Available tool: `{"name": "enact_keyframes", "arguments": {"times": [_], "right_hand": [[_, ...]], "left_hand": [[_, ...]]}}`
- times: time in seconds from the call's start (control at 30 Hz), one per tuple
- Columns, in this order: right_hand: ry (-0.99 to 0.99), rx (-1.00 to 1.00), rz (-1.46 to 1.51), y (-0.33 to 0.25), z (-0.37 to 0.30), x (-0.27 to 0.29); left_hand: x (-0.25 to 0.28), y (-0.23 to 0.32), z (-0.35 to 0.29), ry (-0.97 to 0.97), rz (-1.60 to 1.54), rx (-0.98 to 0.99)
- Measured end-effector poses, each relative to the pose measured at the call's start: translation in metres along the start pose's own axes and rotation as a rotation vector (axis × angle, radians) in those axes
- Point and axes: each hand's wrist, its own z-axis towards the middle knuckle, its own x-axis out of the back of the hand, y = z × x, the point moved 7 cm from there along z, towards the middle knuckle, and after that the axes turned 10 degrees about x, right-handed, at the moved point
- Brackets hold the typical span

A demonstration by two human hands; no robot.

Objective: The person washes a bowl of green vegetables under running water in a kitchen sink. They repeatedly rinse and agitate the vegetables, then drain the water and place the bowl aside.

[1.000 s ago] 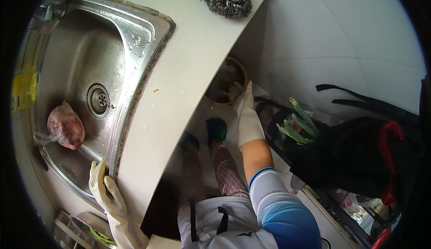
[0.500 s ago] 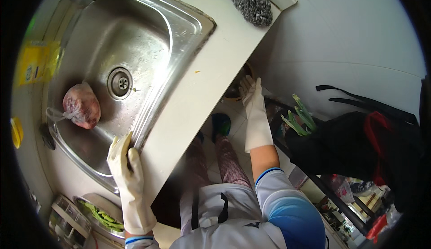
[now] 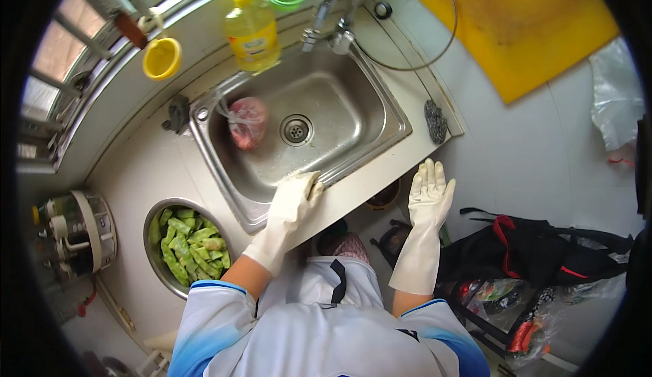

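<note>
1 steel sink (image 3: 339,115) holds 1 pink bagged item (image 3: 246,121). 1 metal bowl (image 3: 151,219) beside it contains cut green beans (image 3: 189,244). Left hand (image 3: 293,197), gloved, grips a sponge on the sink's front rim. Right hand (image 3: 429,188), gloved, is open, empty, past the counter edge.

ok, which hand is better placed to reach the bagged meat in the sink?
Left, probably. The left hand rests on the sink's front rim, close to the pink bag in the basin. The right hand hangs open off the counter edge, over the floor.
</note>
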Motion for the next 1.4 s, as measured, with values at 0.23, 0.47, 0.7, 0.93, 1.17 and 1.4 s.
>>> {"name": "enact_keyframes", "arguments": {"times": [0.23,0.47,0.7,0.93,1.17,1.4], "right_hand": [[-0.416,-0.100,-0.723,0.092,0.016,-0.168],[-0.581,0.265,-0.910,0.176,0.151,-0.261],[-0.735,0.268,-1.255,0.213,0.195,-0.235],[-0.869,0.166,-1.279,0.218,0.183,-0.268],[-0.897,0.396,-1.171,0.205,0.135,-0.267],[-0.153,-0.872,-0.453,0.274,0.030,-0.249]], "left_hand": [[0.008,-0.006,-0.004,-0.028,-0.024,0.071],[0.006,-0.007,-0.001,-0.011,-0.025,0.044],[0.009,-0.009,-0.002,0.096,-0.008,0.121],[0.006,-0.016,0.001,0.149,0.040,0.261],[0.008,-0.023,-0.001,0.082,-0.016,0.414],[-0.024,-0.080,0.010,-0.034,-0.427,0.658]]}}
